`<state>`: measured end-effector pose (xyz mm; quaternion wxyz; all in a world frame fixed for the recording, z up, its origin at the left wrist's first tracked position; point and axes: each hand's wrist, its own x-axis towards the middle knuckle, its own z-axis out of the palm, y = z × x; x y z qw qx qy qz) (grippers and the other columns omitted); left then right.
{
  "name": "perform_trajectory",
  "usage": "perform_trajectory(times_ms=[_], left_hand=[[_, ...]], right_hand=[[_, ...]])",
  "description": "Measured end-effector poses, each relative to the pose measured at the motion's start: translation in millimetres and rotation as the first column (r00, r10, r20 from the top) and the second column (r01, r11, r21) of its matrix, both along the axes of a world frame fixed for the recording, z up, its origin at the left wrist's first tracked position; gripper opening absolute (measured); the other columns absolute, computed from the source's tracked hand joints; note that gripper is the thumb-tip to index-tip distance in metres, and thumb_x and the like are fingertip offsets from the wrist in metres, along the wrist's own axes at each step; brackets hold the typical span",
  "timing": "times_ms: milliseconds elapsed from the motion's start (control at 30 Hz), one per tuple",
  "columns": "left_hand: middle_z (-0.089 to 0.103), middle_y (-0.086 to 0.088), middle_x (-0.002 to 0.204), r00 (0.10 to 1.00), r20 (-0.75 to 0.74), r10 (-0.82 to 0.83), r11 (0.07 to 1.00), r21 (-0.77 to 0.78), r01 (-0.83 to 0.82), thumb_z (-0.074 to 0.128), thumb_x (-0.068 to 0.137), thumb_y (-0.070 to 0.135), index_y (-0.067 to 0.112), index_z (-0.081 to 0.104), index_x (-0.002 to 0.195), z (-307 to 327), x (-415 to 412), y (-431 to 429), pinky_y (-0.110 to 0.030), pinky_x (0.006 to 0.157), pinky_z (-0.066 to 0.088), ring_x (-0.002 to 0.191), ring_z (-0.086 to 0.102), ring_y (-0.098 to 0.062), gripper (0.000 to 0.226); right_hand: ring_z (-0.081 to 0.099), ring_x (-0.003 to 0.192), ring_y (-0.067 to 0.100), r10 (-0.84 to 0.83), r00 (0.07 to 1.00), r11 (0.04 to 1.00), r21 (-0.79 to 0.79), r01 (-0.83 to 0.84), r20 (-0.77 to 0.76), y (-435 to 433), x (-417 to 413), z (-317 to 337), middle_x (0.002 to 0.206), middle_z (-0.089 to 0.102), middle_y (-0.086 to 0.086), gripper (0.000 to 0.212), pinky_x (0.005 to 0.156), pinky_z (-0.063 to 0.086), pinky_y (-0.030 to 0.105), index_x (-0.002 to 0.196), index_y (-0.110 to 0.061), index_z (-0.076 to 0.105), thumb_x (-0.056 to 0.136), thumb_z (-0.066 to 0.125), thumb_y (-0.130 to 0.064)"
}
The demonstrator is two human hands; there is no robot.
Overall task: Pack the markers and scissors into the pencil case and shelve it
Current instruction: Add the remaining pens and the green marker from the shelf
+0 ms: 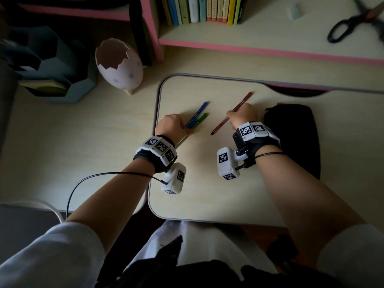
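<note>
My left hand [173, 125] is closed around the lower ends of a blue marker [199, 112] and a green marker [201, 118], which lie side by side on the desk board. A red marker [242, 102] is gripped at mid-length in my right hand [243, 117] and slants up to the right. The black pencil case [295, 140] lies flat just right of my right hand; whether it is zipped open is too dark to tell. Black-handled scissors [351, 23] rest on the low shelf at the upper right.
The pale desk board [207, 194] has a rounded rim. A pink-edged shelf [259, 34] holds a row of books [203, 9] and a small eraser [294, 10]. An egg-shaped holder [120, 65] and a blue organiser [56, 65] stand at left.
</note>
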<state>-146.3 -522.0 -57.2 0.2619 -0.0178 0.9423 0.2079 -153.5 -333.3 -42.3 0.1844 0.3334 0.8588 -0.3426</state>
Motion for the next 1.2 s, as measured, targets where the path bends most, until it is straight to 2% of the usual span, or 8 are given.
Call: perform_trajectory(times_ms=[300, 633, 833, 867, 933, 1000, 1033, 1200], left_hand=[[0.055, -0.007, 0.08, 0.998, 0.012, 0.067, 0.992, 0.103, -0.068, 0.07, 0.076, 0.036, 0.013, 0.052, 0.073, 1.7, 4.6, -12.8, -0.03, 0.064, 0.04, 0.073, 0.05, -0.024, 0.03], [0.055, -0.008, 0.079, 0.999, 0.018, 0.029, 0.998, 0.057, -0.03, 0.073, 0.073, 0.033, 0.013, 0.053, 0.076, 1.6, 37.9, -39.2, -0.03, 0.062, 0.036, 0.073, 0.049, -0.024, 0.029], [0.066, -0.014, 0.095, 0.999, 0.013, 0.036, 0.994, 0.105, -0.037, 0.075, 0.072, 0.024, 0.007, 0.062, 0.089, 1.6, 42.4, -48.4, -0.031, 0.07, 0.043, 0.088, 0.06, -0.029, 0.027], [0.067, -0.016, 0.096, 0.999, 0.014, 0.032, 0.992, 0.124, -0.034, 0.075, 0.072, 0.022, 0.007, 0.063, 0.09, 1.8, 43.3, -49.9, -0.031, 0.072, 0.044, 0.089, 0.06, -0.03, 0.027], [0.067, -0.017, 0.098, 0.999, 0.014, 0.035, 0.987, 0.153, -0.036, 0.076, 0.072, 0.019, 0.005, 0.064, 0.091, 2.3, 45.0, -54.4, -0.032, 0.075, 0.046, 0.09, 0.061, -0.03, 0.026], [0.067, -0.015, 0.099, 0.999, 0.012, 0.047, 0.983, 0.177, -0.049, 0.076, 0.071, 0.018, 0.005, 0.067, 0.092, 3.1, 46.4, -59.4, -0.028, 0.075, 0.045, 0.089, 0.06, -0.027, 0.027], [0.067, -0.014, 0.099, 0.999, 0.01, 0.051, 0.98, 0.191, -0.052, 0.076, 0.071, 0.017, 0.006, 0.068, 0.094, 3.8, 46.9, -61.8, -0.025, 0.074, 0.043, 0.087, 0.06, -0.025, 0.026], [0.064, -0.008, 0.095, 0.998, 0.013, -0.056, 0.979, 0.199, 0.053, 0.074, 0.073, 0.017, 0.013, 0.068, 0.103, 2.7, 51.2, -61.8, -0.026, 0.077, 0.044, 0.088, 0.058, -0.02, 0.03]], right_hand=[[0.069, 0.081, 0.038, -0.003, 0.999, 0.99, -0.142, 0.008, 0.041, -20.2, 23.0, -1.5, 0.089, 0.071, 0.024, 0.031, 0.076, 0.058, 0.05, 0.09, 0.011, 0.064, 0.078, 0.059, -0.017], [0.07, 0.067, 0.032, 0.082, 0.992, 0.957, -0.285, -0.051, 0.099, -68.4, 55.3, -4.5, 0.074, 0.071, 0.017, 0.023, 0.07, 0.06, 0.045, 0.084, 0.006, 0.068, 0.079, 0.061, -0.016], [0.058, 0.043, 0.021, 0.113, 0.99, 0.948, -0.306, -0.084, 0.078, -91.4, 60.9, -8.4, 0.061, 0.064, 0.011, 0.018, 0.039, 0.049, 0.024, 0.073, 0.002, 0.063, 0.083, 0.06, -0.013], [0.059, 0.045, 0.021, 0.117, 0.991, 0.951, -0.297, -0.091, 0.071, -93.4, 59.9, -8.5, 0.062, 0.064, 0.01, 0.021, 0.04, 0.05, 0.024, 0.068, -0.002, 0.06, 0.084, 0.06, -0.017], [0.065, 0.06, 0.027, 0.114, 0.992, 0.956, -0.277, -0.096, 0.049, -96.0, 56.2, -9.2, 0.075, 0.069, 0.013, 0.029, 0.06, 0.058, 0.034, 0.066, -0.008, 0.056, 0.086, 0.059, -0.029], [0.068, 0.082, 0.034, 0.094, 0.995, 0.964, -0.252, -0.085, 0.022, -97.1, 51.8, -10.3, 0.092, 0.07, 0.018, 0.035, 0.079, 0.057, 0.044, 0.079, -0.005, 0.06, 0.085, 0.059, -0.04], [0.068, 0.087, 0.035, 0.087, 0.996, 0.967, -0.243, -0.081, 0.013, -98.1, 49.6, -11.3, 0.096, 0.07, 0.018, 0.039, 0.082, 0.057, 0.046, 0.087, -0.004, 0.062, 0.084, 0.06, -0.043], [0.068, 0.082, 0.031, 0.158, 0.987, 0.981, -0.11, -0.16, -0.027, -103.4, 43.3, -12.4, 0.095, 0.07, 0.011, 0.046, 0.067, 0.054, 0.031, 0.094, -0.005, 0.065, 0.071, 0.07, -0.044]])
